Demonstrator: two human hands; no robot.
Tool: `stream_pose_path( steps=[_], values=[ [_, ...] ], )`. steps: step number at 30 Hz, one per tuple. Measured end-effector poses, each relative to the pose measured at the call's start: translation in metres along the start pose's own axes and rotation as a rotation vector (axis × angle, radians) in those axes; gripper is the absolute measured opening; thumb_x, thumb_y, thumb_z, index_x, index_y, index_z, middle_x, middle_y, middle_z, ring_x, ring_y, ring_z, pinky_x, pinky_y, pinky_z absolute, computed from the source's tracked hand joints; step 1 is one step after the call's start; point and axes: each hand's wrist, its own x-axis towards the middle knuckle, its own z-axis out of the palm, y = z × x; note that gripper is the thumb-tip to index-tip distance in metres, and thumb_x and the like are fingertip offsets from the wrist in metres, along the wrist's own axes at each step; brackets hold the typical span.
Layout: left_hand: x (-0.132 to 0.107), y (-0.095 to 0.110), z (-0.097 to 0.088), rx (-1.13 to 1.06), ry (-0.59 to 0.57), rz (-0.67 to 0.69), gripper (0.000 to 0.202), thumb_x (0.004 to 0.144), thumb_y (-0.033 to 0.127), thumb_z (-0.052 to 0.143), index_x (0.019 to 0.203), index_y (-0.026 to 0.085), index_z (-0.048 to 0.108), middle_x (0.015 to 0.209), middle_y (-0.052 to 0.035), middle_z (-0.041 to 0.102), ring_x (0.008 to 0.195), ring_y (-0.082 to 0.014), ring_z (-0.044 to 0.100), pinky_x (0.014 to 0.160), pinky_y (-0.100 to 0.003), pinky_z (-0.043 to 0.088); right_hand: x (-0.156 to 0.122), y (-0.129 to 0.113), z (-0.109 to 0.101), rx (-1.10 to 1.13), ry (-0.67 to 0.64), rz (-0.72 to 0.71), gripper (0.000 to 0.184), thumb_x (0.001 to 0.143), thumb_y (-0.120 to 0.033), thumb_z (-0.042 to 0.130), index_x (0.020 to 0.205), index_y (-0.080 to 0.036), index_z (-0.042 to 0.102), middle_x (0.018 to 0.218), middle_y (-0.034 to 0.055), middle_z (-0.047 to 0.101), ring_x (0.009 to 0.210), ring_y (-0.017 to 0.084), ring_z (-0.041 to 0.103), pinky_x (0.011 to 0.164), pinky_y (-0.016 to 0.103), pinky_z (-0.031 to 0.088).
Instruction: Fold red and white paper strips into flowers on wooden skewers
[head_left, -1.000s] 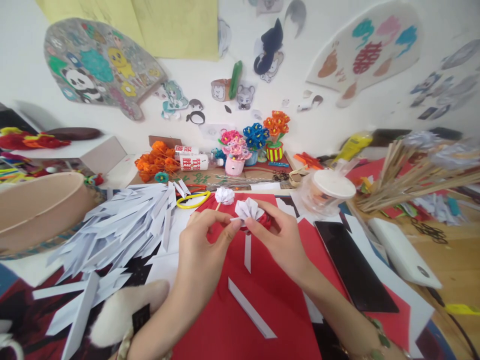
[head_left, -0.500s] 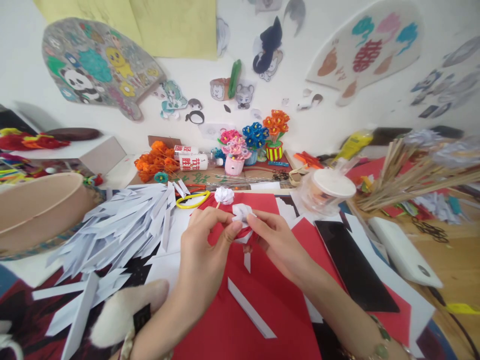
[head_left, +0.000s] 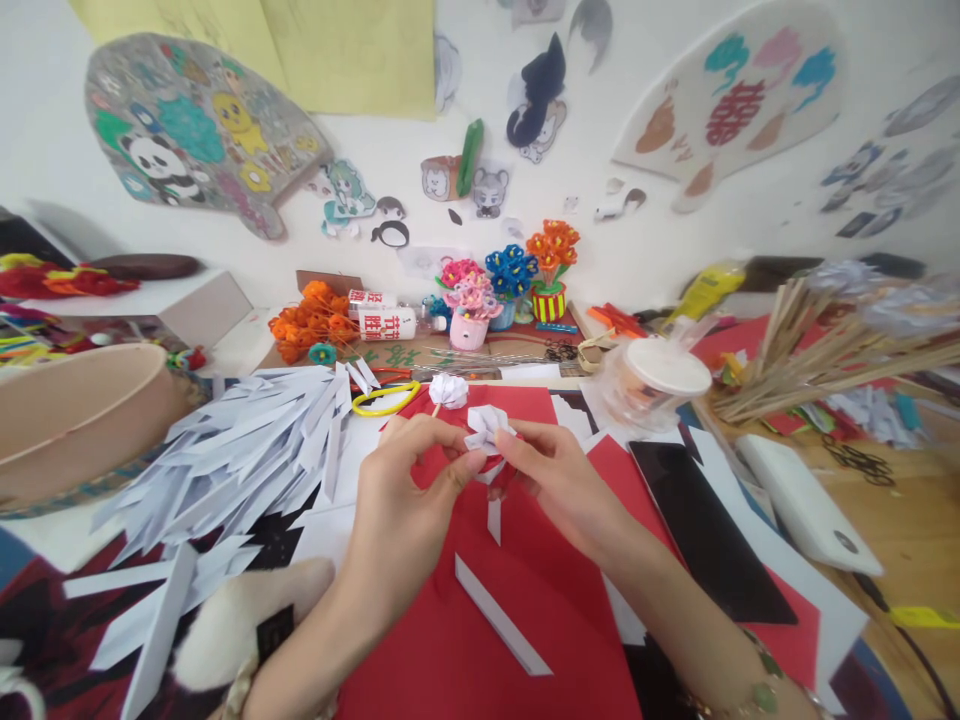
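Observation:
Both my hands meet over a red paper sheet and pinch a small folded white paper flower between their fingertips. My left hand grips it from the left, my right hand from the right. A white paper strip hangs down from the flower. Another white strip lies loose on the red sheet below. A finished white paper flower on a stick rests just behind my fingers.
A heap of cut white paper strips lies left, beside a round beige box. Yellow-handled scissors, a lidded clear cup, wooden sticks, a dark phone and small pots of paper flowers surround the sheet.
The white flower was fanned open a second ago; my fingers have squeezed it into a tighter bunch and shifted it slightly left. My hands stay over the same spot.

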Motion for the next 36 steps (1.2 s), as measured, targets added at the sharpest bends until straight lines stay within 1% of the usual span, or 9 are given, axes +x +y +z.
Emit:
stream_pose_path(
  steps=[4,7,13,17,22,25,28,33,36],
  values=[
    [-0.0001,0.0000,0.0009,0.005,0.024,-0.040,0.014,0.080,0.031,0.064,0.070,0.022,0.063,0.068,0.0015,0.059,0.069,-0.0170,0.048,0.063,-0.029,0.034,0.0000,0.0004,0.0012,-0.006,0.069,-0.081,0.021,0.080,-0.039,0.072,0.093,-0.022,0.076,0.082,0.0031,0.071,0.069,0.014,0.063,0.062,0.027,0.055],
    [0.0004,-0.0004,0.0011,-0.004,0.030,-0.058,0.017,0.080,0.033,0.065,0.068,0.022,0.062,0.066,0.0015,0.058,0.068,-0.0171,0.048,0.064,-0.030,0.034,-0.0003,0.0008,0.0035,-0.039,0.107,-0.122,0.018,0.080,-0.037,0.073,0.090,-0.022,0.075,0.083,0.0027,0.070,0.068,0.013,0.063,0.062,0.027,0.055],
    [0.0016,-0.0016,0.0023,-0.067,-0.010,-0.052,0.016,0.081,0.031,0.063,0.068,0.021,0.062,0.068,0.0018,0.062,0.069,-0.0165,0.051,0.065,-0.030,0.036,-0.0014,0.0019,0.0054,0.036,0.075,-0.042,0.019,0.082,-0.038,0.071,0.087,-0.021,0.076,0.079,0.0031,0.069,0.070,0.013,0.062,0.059,0.024,0.054],
    [0.0007,-0.0021,0.0032,-0.093,0.022,-0.007,0.013,0.080,0.030,0.065,0.070,0.022,0.064,0.072,0.0017,0.064,0.072,-0.0166,0.054,0.068,-0.030,0.039,-0.0019,0.0014,0.0057,0.111,0.016,0.020,0.021,0.083,-0.041,0.070,0.081,-0.021,0.076,0.076,0.0023,0.068,0.069,0.012,0.061,0.058,0.023,0.054],
    [0.0010,-0.0016,0.0007,-0.037,0.085,0.010,0.012,0.082,0.032,0.065,0.073,0.024,0.065,0.074,0.0011,0.064,0.073,-0.0173,0.052,0.068,-0.030,0.041,-0.0016,0.0002,0.0070,0.083,0.091,-0.052,0.021,0.080,-0.039,0.073,0.090,-0.021,0.077,0.078,0.0035,0.069,0.069,0.014,0.062,0.060,0.025,0.055],
    [0.0017,-0.0013,-0.0002,-0.032,0.088,-0.007,0.013,0.083,0.032,0.064,0.073,0.024,0.065,0.076,0.0006,0.064,0.075,-0.0178,0.052,0.071,-0.031,0.042,-0.0015,-0.0003,0.0072,0.032,0.124,-0.081,0.022,0.080,-0.038,0.073,0.093,-0.022,0.077,0.079,0.0039,0.069,0.067,0.014,0.062,0.059,0.027,0.055],
    [0.0010,-0.0016,0.0009,-0.082,0.066,-0.002,0.013,0.085,0.030,0.062,0.074,0.023,0.064,0.077,0.0003,0.064,0.078,-0.0179,0.054,0.075,-0.032,0.042,-0.0020,-0.0005,0.0062,0.051,0.094,-0.067,0.019,0.080,-0.038,0.073,0.088,-0.022,0.077,0.078,0.0035,0.069,0.068,0.014,0.061,0.059,0.026,0.054],
    [-0.0013,-0.0025,0.0045,-0.203,0.033,0.018,0.016,0.086,0.030,0.061,0.073,0.022,0.061,0.079,0.0002,0.063,0.079,-0.0172,0.055,0.075,-0.032,0.041,-0.0026,0.0016,0.0046,0.192,-0.043,0.060,0.022,0.084,-0.041,0.068,0.079,-0.021,0.076,0.073,0.0017,0.067,0.066,0.012,0.060,0.057,0.022,0.051],
    [-0.0005,-0.0019,0.0052,-0.168,0.022,-0.026,0.016,0.087,0.031,0.061,0.074,0.022,0.062,0.079,0.0002,0.065,0.076,-0.0173,0.055,0.074,-0.033,0.040,-0.0020,0.0022,0.0051,0.206,-0.018,0.056,0.022,0.083,-0.042,0.069,0.082,-0.022,0.076,0.075,0.0024,0.068,0.069,0.013,0.060,0.058,0.023,0.051]
  ],
)
